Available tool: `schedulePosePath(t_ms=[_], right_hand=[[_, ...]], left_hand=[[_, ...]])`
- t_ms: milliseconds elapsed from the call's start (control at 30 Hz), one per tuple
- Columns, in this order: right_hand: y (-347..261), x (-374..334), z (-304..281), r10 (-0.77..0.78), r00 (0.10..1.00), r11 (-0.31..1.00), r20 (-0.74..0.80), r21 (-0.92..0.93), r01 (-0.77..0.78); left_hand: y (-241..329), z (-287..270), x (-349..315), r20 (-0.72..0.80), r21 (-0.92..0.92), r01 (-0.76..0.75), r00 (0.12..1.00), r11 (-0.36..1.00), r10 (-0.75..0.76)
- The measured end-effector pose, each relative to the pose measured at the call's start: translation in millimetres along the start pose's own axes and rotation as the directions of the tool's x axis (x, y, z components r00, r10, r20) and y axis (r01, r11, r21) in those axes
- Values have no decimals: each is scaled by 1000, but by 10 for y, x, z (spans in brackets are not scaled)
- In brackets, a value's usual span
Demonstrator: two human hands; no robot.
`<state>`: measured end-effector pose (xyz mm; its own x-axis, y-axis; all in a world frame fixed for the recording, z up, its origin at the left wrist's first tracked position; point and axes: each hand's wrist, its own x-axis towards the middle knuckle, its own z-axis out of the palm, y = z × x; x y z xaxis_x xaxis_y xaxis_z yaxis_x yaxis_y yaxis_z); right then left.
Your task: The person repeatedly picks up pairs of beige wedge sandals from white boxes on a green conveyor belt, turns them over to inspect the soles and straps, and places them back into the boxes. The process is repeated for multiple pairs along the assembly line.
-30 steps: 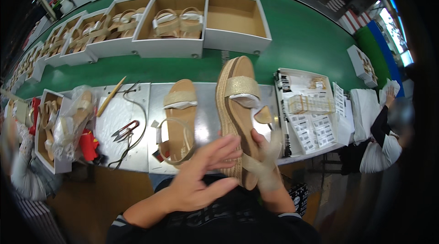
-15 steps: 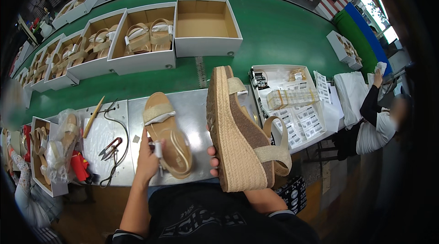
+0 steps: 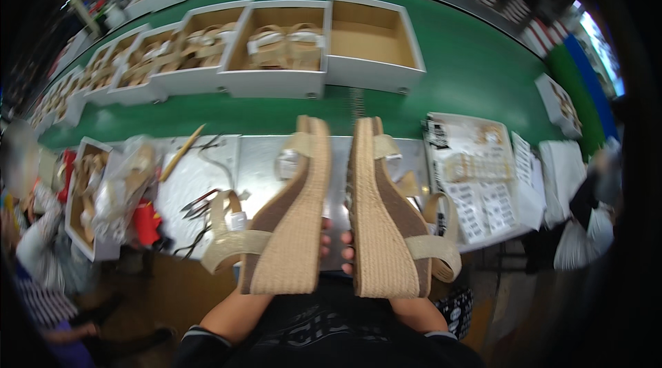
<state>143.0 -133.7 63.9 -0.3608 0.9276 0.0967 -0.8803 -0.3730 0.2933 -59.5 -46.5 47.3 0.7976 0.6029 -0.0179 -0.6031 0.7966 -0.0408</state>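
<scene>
Two beige wedge sandals with woven rope-textured sides are held up side by side over the metal table (image 3: pixel 338 258), their soles facing each other with a narrow gap. My left hand (image 3: pixel 326 237) is closed around the left sandal (image 3: pixel 289 247); only its fingertips show past the sole. The right sandal (image 3: pixel 386 244) is gripped by my right hand (image 3: pixel 347 252), likewise mostly hidden behind it. Pale gold straps stick out to the outer sides of both. White wrapping shows on the straps.
White boxes of sandals (image 3: pixel 286 51) line the green belt (image 3: pixel 276 109), beside an open box showing its brown inside (image 3: pixel 372 37). A tray of labels (image 3: pixel 476 182) lies right. At left are snips (image 3: pixel 200 202), a wooden stick (image 3: pixel 181 154) and a bagged sandal (image 3: pixel 131 175).
The left sandal has been lifted from low over the table and turned on its side, next to the right one. The whole view has shifted, with the boxes now further right.
</scene>
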Motion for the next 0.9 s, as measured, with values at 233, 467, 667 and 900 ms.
schedulePosePath(t_ms=[233, 467, 667, 900], right_hand=[[61, -102, -306, -34, 939, 954, -341, -291, -72], [28, -30, 49, -68, 910, 915, -408, -390, -106], [311, -129, 800, -437, 869, 809, -229, -524, 269], [-249, -23, 643, -530, 848, -274, -17, -943, -191]], left_hand=[[-159, 59, 141, 121, -62, 96, 989, 993, -88], [-17, 89, -61, 10, 77, 115, 993, 990, -116], [166, 865, -566, -242, 192, -170, 946, 967, 214], [511, 260, -414, -103, 841, -174, 878, 513, 467]])
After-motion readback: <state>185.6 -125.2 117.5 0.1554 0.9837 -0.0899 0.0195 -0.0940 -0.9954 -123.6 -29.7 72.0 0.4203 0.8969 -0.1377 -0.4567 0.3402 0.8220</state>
